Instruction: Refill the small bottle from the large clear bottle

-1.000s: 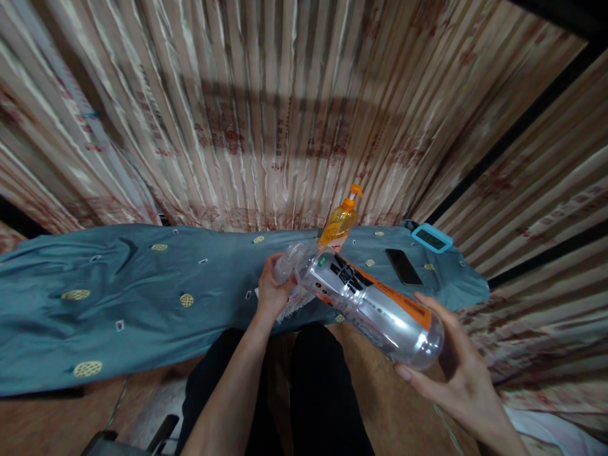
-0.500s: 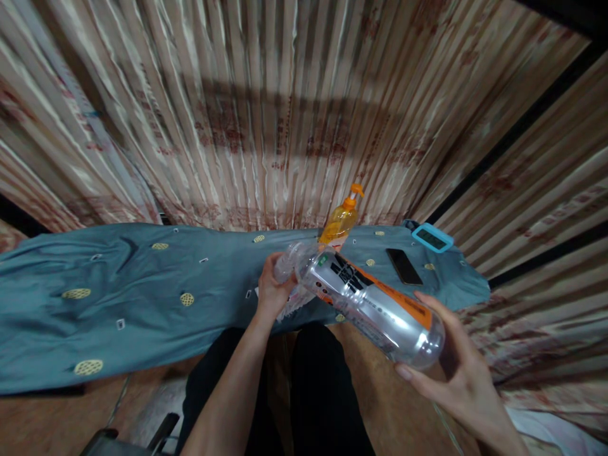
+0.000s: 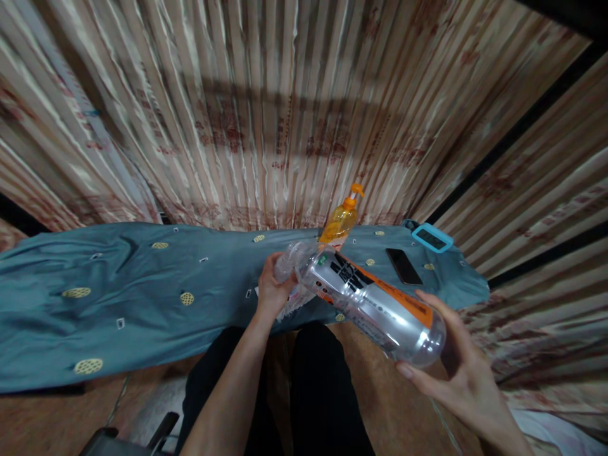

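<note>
While both hands hold it, a large clear bottle [image 3: 375, 304] lies tilted above the near edge of the table [image 3: 142, 304].
The right hand [image 3: 456, 367] cups the bottle's base from below, fingers spread partly open around the rounded end. The left hand [image 3: 273, 288] is closed around the neck end, which points toward the table; a bit of crinkled clear plastic [image 3: 292, 304] hangs under that hand. The bottle bears a silver label with an orange stripe. On the table, covered by a blue patterned cloth, an orange pump bottle [image 3: 339, 221] stands just behind the neck, a dark phone [image 3: 403, 266] lies to its right, and a small blue-framed gadget [image 3: 431, 237] sits near the far right corner. Striped curtains [image 3: 266, 107] hang behind.
</note>
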